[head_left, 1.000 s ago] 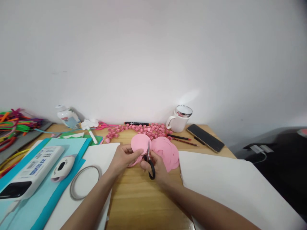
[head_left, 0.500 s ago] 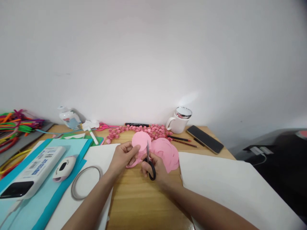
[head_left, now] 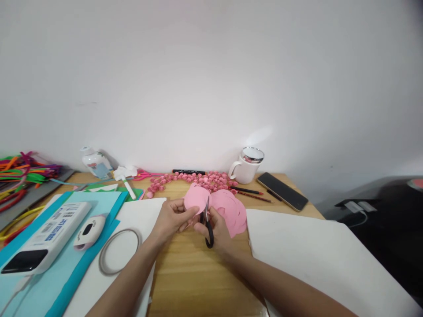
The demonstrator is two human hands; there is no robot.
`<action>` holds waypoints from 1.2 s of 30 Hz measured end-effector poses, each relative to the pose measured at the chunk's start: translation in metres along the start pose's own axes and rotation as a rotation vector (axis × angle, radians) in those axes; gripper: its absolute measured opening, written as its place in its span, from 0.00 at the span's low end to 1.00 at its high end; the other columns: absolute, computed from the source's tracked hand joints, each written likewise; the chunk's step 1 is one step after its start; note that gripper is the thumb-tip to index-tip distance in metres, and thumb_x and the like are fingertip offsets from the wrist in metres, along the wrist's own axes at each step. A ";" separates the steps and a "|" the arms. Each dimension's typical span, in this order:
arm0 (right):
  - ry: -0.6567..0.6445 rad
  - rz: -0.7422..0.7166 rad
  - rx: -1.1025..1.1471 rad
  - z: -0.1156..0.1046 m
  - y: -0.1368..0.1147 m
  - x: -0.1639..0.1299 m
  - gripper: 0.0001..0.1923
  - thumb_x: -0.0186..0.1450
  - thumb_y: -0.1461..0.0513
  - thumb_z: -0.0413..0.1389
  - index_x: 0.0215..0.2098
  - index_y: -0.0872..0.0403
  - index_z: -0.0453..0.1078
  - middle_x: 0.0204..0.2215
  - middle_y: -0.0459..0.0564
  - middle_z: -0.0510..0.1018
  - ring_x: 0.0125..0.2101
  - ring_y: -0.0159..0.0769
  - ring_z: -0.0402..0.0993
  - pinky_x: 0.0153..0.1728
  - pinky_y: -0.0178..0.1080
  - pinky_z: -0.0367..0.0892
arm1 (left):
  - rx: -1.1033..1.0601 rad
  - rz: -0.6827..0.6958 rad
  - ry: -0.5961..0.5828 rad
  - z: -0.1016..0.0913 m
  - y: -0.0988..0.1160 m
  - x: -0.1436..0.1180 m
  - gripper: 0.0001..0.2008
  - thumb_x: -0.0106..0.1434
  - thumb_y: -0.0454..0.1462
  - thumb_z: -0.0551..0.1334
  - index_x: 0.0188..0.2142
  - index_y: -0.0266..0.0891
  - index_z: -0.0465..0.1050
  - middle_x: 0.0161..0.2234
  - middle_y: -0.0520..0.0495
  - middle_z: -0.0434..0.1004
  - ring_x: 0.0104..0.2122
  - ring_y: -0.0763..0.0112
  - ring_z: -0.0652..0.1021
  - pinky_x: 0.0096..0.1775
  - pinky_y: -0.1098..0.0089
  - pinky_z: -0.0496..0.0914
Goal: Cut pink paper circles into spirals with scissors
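Between thumb and fingers, my left hand [head_left: 173, 215] pinches a pink paper circle [head_left: 195, 199] by its lower edge. My right hand [head_left: 216, 226] grips black-handled scissors [head_left: 209, 233], with their blades pointing up against the circle's right edge. Whether the blades have bitten into the paper is too small to tell. A pile of pink paper circles [head_left: 231, 211] lies on the table just beyond my right hand. Behind the circle are many small rolled pink paper pieces [head_left: 214, 179], spread loosely near the wall.
A white mug [head_left: 246, 167] and a phone [head_left: 282, 191] stand and lie at back right, near pencils [head_left: 254, 196]. White sheets [head_left: 307, 255] cover the right side. On the left are a power bank [head_left: 49, 237], a tape ring [head_left: 102, 255], a bottle [head_left: 95, 163] and coloured pipe cleaners [head_left: 26, 171].
The paper circle has turned and shifted slightly down and right in my left hand. The scissors' blades have tilted rightward and now sit lower along its edge.
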State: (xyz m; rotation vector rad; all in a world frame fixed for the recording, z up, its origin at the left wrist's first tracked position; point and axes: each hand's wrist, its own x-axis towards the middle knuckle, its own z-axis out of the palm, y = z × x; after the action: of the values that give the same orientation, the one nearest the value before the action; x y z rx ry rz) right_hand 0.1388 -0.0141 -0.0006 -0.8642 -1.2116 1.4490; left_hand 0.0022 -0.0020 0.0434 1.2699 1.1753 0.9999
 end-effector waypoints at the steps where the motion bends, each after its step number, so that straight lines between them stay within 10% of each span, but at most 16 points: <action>1: -0.007 0.003 0.003 0.000 0.001 0.000 0.17 0.50 0.57 0.62 0.30 0.52 0.58 0.21 0.41 0.69 0.23 0.32 0.66 0.24 0.33 0.60 | 0.002 -0.003 0.003 0.000 0.000 0.000 0.16 0.51 0.45 0.65 0.20 0.35 0.67 0.11 0.58 0.61 0.12 0.83 0.57 0.16 0.77 0.49; 36: -0.012 0.117 0.033 0.005 0.003 -0.003 0.20 0.52 0.57 0.59 0.39 0.53 0.59 0.10 0.34 0.64 0.11 0.27 0.58 0.13 0.29 0.54 | -0.076 0.005 0.028 -0.004 0.006 0.002 0.14 0.54 0.43 0.63 0.21 0.36 0.63 0.13 0.57 0.66 0.09 0.82 0.61 0.13 0.79 0.52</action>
State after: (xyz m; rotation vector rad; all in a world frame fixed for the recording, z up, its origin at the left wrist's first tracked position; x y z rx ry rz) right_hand 0.1347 -0.0183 -0.0023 -0.9180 -1.1597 1.5655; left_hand -0.0006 0.0009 0.0494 1.2033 1.1452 1.0594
